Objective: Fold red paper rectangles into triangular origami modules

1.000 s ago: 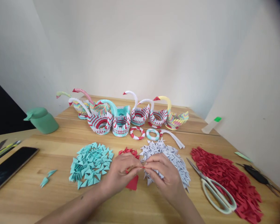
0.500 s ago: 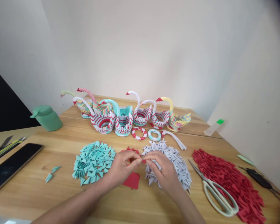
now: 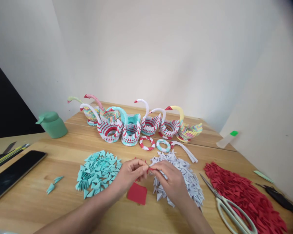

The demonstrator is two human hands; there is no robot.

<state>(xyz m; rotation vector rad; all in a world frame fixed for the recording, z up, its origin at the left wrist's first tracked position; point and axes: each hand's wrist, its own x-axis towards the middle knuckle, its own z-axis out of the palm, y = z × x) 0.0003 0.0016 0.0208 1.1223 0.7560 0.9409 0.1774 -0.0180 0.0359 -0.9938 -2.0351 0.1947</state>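
Observation:
My left hand (image 3: 134, 174) and my right hand (image 3: 168, 175) meet at the fingertips over the middle of the table, both closed in a pinch. Between them shows a small piece of red paper (image 3: 150, 169), mostly covered by the fingers. A red paper sheet (image 3: 137, 193) lies flat just below my hands. Left of my left hand spreads a heap of teal folded paper triangles (image 3: 99, 172). Under and beyond my right hand is a heap of pale lilac triangles (image 3: 190, 182). Some red pieces behind my hands are largely hidden.
Several paper swans (image 3: 109, 130) stand at the back, with two paper rings (image 3: 147, 143) and a loose white swan neck (image 3: 185, 151) before them. Scissors (image 3: 224, 201) lie beside red triangles (image 3: 244, 191) at right. A phone (image 3: 17, 172) and green lidded container (image 3: 52, 125) are at left.
The camera view has shifted slightly, so the table's things sit a little lower and further right. My hands stay together, still pinching the red paper, with small finger movement.

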